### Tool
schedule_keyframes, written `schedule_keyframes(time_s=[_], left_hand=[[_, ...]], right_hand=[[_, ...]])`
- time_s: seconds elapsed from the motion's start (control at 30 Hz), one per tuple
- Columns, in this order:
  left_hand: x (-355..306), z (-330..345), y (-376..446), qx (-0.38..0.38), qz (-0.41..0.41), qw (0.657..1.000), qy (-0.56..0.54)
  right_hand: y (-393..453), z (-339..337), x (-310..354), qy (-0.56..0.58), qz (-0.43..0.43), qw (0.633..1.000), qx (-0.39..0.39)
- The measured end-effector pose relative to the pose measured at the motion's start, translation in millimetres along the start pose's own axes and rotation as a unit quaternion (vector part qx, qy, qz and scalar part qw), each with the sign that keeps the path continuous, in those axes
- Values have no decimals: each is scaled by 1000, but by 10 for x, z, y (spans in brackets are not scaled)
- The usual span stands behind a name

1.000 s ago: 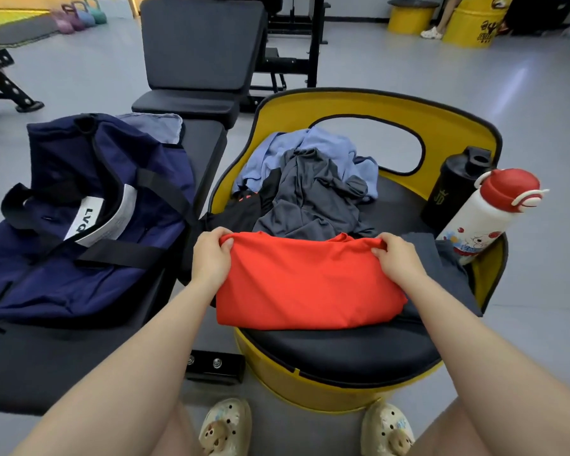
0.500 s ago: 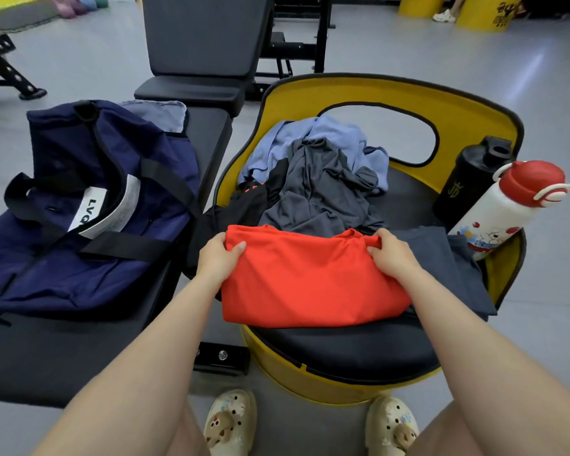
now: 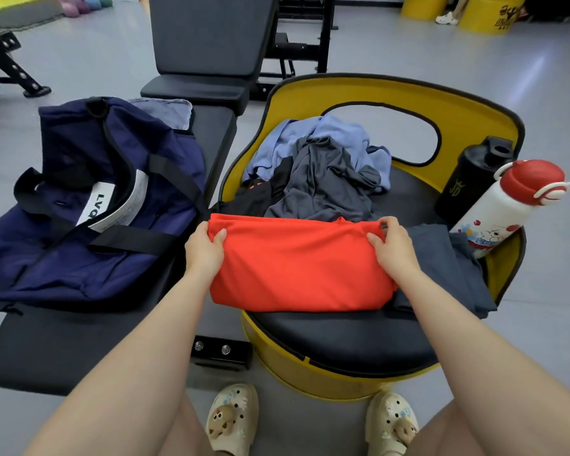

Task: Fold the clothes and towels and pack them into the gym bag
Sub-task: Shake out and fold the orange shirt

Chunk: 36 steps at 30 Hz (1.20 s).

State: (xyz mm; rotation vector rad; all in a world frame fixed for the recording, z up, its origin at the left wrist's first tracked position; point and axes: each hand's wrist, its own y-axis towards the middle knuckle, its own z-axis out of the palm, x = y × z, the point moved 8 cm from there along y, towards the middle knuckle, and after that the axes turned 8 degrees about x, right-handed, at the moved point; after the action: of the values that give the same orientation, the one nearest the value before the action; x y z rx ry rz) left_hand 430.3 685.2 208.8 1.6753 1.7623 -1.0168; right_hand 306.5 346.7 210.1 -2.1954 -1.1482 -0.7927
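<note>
A folded red garment [image 3: 298, 264] lies on the black seat of a yellow chair [image 3: 349, 337]. My left hand [image 3: 204, 250] grips its far left corner, thumb on top. My right hand [image 3: 390, 241] pinches its far right corner. Behind it sits a loose heap: a dark grey top [image 3: 326, 185], a light blue towel [image 3: 336, 133] and a black piece [image 3: 254, 199]. A folded dark grey cloth [image 3: 441, 268] lies under my right forearm. The navy gym bag [image 3: 89, 205] rests on the black bench [image 3: 46, 350] at the left, with a blue-grey cloth [image 3: 165, 111] behind it.
A black shaker bottle [image 3: 468, 179] and a white bottle with a red cap [image 3: 504, 209] lean at the chair's right side. Another bench [image 3: 211, 44] and a rack stand behind. My feet in cream clogs [image 3: 232, 419] are on the grey floor below.
Both hands still hold the red garment's far corners; they shifted slightly, and the far edge now lies flatter and straighter. The camera view dipped a little.
</note>
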Motion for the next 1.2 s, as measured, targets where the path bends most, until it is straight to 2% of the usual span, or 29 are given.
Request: schedule_keyframes(time_s=[0.1,0.17,0.23,0.27,0.37,0.43,0.53,0.67,0.83,1.0,1.2], left_hand=[[-13,-22,-35,-22,-8,999,23],[-134,-120,-152,-92,8,991,98],[-419,-120,-304,-155,96,965,188],[-586,-22,-383,-154,167,952,205],[-937,587,-673,-54,367,900,228],[-984,1052,-884,47,417,870,258],[-900,1603,-1057,183,389,848,310],[-865,1978,-1123,242,362,824,364],[-732,2113,-1029,242,299,840,382],[-707,2125,-977,230,271,852,385],[-689,2132,-975,236,272,850,383]], right_hand=[[-4,-42,-77,-11,24,999,33],[-1,-86,-161,-32,48,997,57],[-10,-126,-265,-50,67,992,92],[-40,-125,-293,-56,72,989,118],[-171,-88,-332,-80,75,977,182],[-243,-66,-333,-77,68,974,200],[-301,-31,-337,-76,51,972,219],[-379,60,-379,-53,40,965,255],[-481,127,-444,-16,81,960,267],[-479,3,-489,-7,103,969,223],[-600,-40,-478,-70,124,967,213]])
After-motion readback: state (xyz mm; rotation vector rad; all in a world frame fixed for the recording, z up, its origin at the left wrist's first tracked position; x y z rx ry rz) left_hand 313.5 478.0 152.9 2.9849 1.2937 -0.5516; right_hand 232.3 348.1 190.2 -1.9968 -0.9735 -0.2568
